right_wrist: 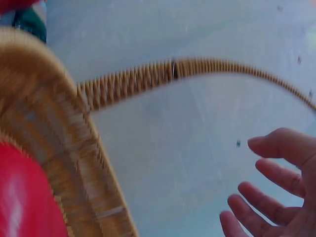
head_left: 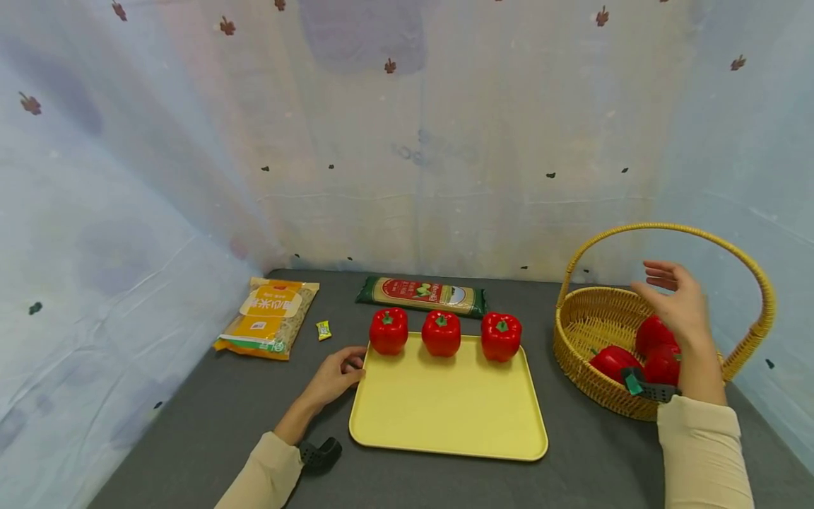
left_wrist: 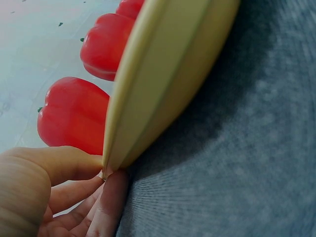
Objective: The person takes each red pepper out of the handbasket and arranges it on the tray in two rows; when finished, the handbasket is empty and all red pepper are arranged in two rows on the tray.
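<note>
My left hand point(head_left: 335, 375) pinches the left rim of a yellow tray point(head_left: 451, 403); in the left wrist view the thumb point(left_wrist: 74, 163) lies over the edge and fingers are below it. Along the tray's far edge stand three red bell peppers in a row: left point(head_left: 388, 331), middle point(head_left: 441, 334) and right point(head_left: 501, 337). My right hand point(head_left: 680, 304) is raised over a wicker basket point(head_left: 575, 364), beneath its arched handle, fingers spread and holding nothing. Red bell peppers point(head_left: 612, 362) lie inside the basket, partly hidden by the right forearm and wrist strap.
Behind the tray lies a green and beige long packet point(head_left: 426, 293). A yellow-orange bag of grain point(head_left: 267, 318) is at the back left, with a small yellow-green wrapped sweet point(head_left: 323, 330) beside it. A patterned pale curtain point(head_left: 407, 177) encloses the grey table point(head_left: 210, 424).
</note>
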Demonstrator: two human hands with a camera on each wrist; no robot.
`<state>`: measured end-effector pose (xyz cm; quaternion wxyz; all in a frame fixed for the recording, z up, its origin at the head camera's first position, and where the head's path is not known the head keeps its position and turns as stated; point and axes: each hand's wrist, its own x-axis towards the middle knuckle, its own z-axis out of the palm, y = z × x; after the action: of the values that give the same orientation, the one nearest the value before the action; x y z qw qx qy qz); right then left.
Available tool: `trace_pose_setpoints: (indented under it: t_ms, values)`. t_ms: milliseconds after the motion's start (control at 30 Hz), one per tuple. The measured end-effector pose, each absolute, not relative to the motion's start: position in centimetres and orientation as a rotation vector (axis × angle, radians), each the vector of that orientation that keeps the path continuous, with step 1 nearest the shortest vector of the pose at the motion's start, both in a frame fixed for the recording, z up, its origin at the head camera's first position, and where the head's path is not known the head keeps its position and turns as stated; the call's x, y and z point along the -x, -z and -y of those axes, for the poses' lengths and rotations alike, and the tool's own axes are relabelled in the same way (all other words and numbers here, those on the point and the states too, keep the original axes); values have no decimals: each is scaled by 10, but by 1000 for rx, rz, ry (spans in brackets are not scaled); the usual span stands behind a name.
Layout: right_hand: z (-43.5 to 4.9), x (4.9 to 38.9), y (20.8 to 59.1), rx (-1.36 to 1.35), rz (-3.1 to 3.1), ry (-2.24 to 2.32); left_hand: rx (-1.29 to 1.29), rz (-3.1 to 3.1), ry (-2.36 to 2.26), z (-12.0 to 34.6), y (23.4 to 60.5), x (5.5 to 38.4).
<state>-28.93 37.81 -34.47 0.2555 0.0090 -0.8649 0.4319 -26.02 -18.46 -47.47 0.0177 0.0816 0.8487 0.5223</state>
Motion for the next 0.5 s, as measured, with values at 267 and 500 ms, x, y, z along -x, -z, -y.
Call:
trace_pose_setpoints:
  t_ms: [267, 500]
  values:
    - [-456, 342, 402, 309, 2410, -1076, -266, -2648, -1606, 182, 469, 256]
    - [-441, 323, 388, 390, 2437, -1092, -275, -2653, -1613, 185, 474, 259]
